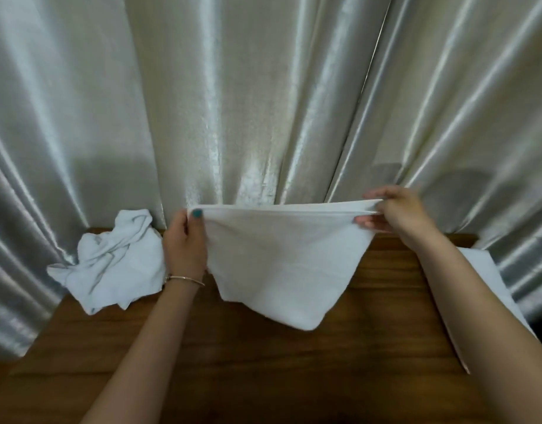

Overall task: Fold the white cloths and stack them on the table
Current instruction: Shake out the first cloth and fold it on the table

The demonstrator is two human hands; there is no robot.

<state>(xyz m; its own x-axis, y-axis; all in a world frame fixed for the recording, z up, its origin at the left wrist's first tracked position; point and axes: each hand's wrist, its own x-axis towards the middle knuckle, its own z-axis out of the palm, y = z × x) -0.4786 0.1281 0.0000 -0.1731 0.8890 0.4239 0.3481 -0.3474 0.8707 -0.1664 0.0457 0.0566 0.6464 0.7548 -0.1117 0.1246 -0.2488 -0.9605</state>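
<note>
A white cloth [279, 258] hangs doubled over above the wooden table [263, 362], its top edge stretched level between both hands. My left hand [185, 243] pinches the left end, thumb on the front. My right hand [398, 214] pinches the two layers at the right end. The cloth's lower corner droops toward the table. A crumpled pile of white cloths [110, 261] lies at the table's back left, just beside my left wrist. Flat white cloth [490, 289] lies at the right edge, partly hidden behind my right forearm.
A shiny silver-grey curtain [263, 102] hangs right behind the table and along both sides. The table's brown surface stretches toward me between my forearms. A thin bracelet [184, 279] circles my left wrist.
</note>
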